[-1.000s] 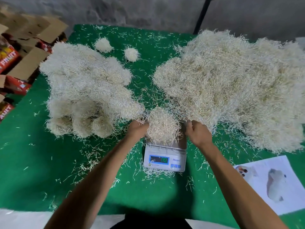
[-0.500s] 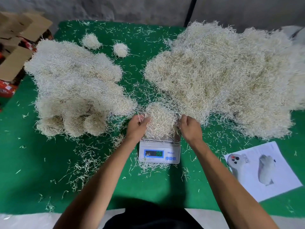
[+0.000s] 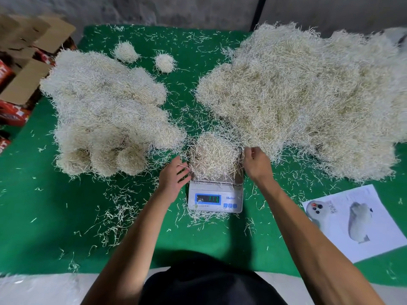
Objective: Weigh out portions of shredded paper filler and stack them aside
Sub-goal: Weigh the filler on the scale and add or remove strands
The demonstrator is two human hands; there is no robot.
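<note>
Shredded paper mound on scale | left hand spread | right hand loosely curled

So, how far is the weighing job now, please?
Done: many rounded portions sit stacked in the left heap. In hand: one portion lies on the scale; the left hand is open beside it and the right hand has curled fingers at its edge. The display digits are unreadable. Left: the big loose pile remains to be weighed.
</note>
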